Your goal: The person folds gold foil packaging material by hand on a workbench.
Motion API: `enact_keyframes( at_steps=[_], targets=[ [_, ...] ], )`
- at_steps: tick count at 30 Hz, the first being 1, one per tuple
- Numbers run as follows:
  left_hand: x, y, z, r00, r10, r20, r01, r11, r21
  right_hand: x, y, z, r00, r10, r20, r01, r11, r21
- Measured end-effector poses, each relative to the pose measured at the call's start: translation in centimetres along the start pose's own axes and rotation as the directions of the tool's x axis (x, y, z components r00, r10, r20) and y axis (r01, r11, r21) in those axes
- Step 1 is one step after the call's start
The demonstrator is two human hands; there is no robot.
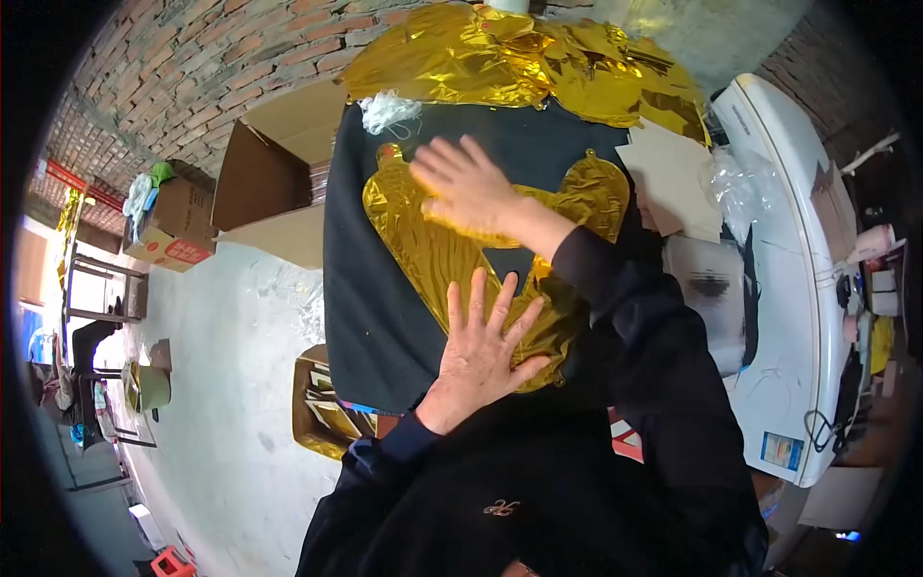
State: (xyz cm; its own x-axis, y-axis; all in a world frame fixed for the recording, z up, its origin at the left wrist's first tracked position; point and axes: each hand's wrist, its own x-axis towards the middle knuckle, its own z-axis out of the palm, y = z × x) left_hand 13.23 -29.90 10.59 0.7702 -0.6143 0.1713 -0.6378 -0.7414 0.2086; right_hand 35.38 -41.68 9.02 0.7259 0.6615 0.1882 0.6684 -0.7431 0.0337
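A flat gold foil piece (420, 231) with a triangular opening lies on the dark cloth (370, 317) covering the table. My left hand (481, 351) presses down on its lower part, fingers spread, with nothing held. Over the upper left part of the foil is my right hand (468, 188), fingers stretched out and somewhat blurred, holding nothing; whether it touches the foil is unclear. White thread (388, 112) sits in a tangle at the cloth's upper left. More gold foil (452, 58) is heaped along the far edge.
An open cardboard box (260, 183) stands at the left beyond the table. A smaller box (312, 409) with foil packs is on the floor at the lower left. Cardboard (673, 178), clear plastic (745, 188) and a white appliance (793, 192) are to the right.
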Motion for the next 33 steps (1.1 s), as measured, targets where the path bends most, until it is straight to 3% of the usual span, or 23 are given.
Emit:
enact_keyframes(
  at_steps=[2, 6, 8, 10, 14, 15, 21, 24, 27, 31, 33],
  targets=[
    [0.0, 0.0, -0.2, 1.0, 0.0, 0.004, 0.0, 1.0, -0.004, -0.2, 2.9, 0.4, 0.99, 0.076, -0.12, -0.092, 0.987, -0.131],
    [-0.1, -0.1, -0.2, 1.0, 0.003, 0.004, -0.003, 1.0, -0.016, -6.1, 7.8, -2.9, 0.919, 0.085, -0.385, -0.111, 0.993, -0.046],
    [0.0, -0.1, -0.1, 1.0, 0.008, -0.01, -0.008, 1.0, -0.025, -9.8, 10.7, -4.2, 0.933, 0.164, -0.319, -0.148, 0.986, 0.073],
    [0.0, -0.1, -0.1, 1.0, 0.011, -0.02, -0.012, 0.999, -0.03, -12.6, 12.6, -4.9, 0.901, 0.2, -0.385, -0.125, 0.97, 0.209],
    [0.0, 0.0, -0.1, 1.0, 0.021, 0.001, -0.021, 1.0, 0.014, -14.2, 14.2, -3.3, 0.925, 0.263, -0.275, -0.154, 0.919, 0.362],
    [-0.1, 0.0, -0.1, 1.0, 0.02, -0.001, -0.02, 0.999, 0.029, -14.0, 13.9, -3.2, 0.923, 0.341, -0.177, -0.237, 0.868, 0.436],
    [0.0, 0.0, 0.0, 1.0, 0.019, -0.02, -0.019, 1.0, -0.006, -12.2, 14.0, -3.2, 0.877, 0.48, -0.036, -0.399, 0.768, 0.501],
    [0.0, 0.1, -0.3, 1.0, 0.019, -0.018, -0.019, 1.0, -0.006, -12.1, 14.1, -2.6, 0.866, 0.48, -0.139, -0.36, 0.792, 0.493],
    [0.0, 0.1, -0.2, 1.0, 0.023, -0.018, -0.023, 1.0, 0.002, -12.1, 14.8, -2.4, 0.801, 0.597, 0.038, -0.474, 0.595, 0.649],
    [0.0, 0.0, -0.3, 1.0, 0.029, 0.006, -0.029, 1.0, 0.01, -12.9, 15.6, -3.0, 0.833, 0.55, 0.061, -0.409, 0.539, 0.736],
    [0.0, 0.0, -0.5, 0.999, 0.026, 0.033, -0.027, 0.999, 0.031, -13.3, 15.5, -2.9, 0.876, 0.481, -0.009, -0.36, 0.667, 0.652]
  ],
)
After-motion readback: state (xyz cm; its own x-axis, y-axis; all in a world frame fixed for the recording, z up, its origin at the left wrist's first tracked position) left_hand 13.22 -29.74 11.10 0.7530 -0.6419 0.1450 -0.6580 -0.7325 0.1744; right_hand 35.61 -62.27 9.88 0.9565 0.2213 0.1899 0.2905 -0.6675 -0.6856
